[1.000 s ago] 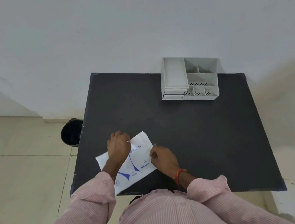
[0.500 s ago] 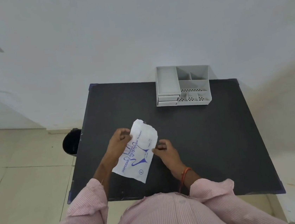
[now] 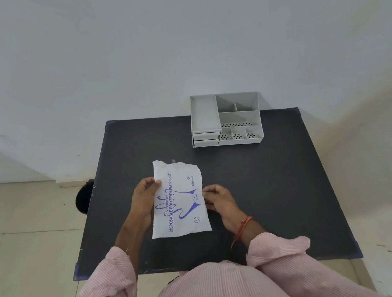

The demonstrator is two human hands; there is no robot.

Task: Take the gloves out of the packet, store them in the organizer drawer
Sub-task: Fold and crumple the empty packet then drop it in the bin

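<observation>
Head view, first question: what have you got in your hands?

— You hold the glove packet (image 3: pixel 180 199) by its two long edges. Your left hand (image 3: pixel 144 200) pinches the left edge with the thumb on top; your right hand (image 3: pixel 216 198) grips the right edge with its fingertips. Both are closed on it.

— Where does the packet sit?

— Over the near middle of the black bench (image 3: pixel 280 187), printed face up, blue lettering running along its length. Its far end is torn and ragged, and points toward the organizer (image 3: pixel 226 119). You cannot tell whether it rests on the bench or is lifted just above it.

— And the organizer?

— It stands well beyond the packet, at the bench's far edge against the wall, with its drawers (image 3: pixel 206 139) stacked at its left front, apparently closed. A dark bin (image 3: pixel 83 197) sits on the floor, left of the packet past the bench edge.
</observation>
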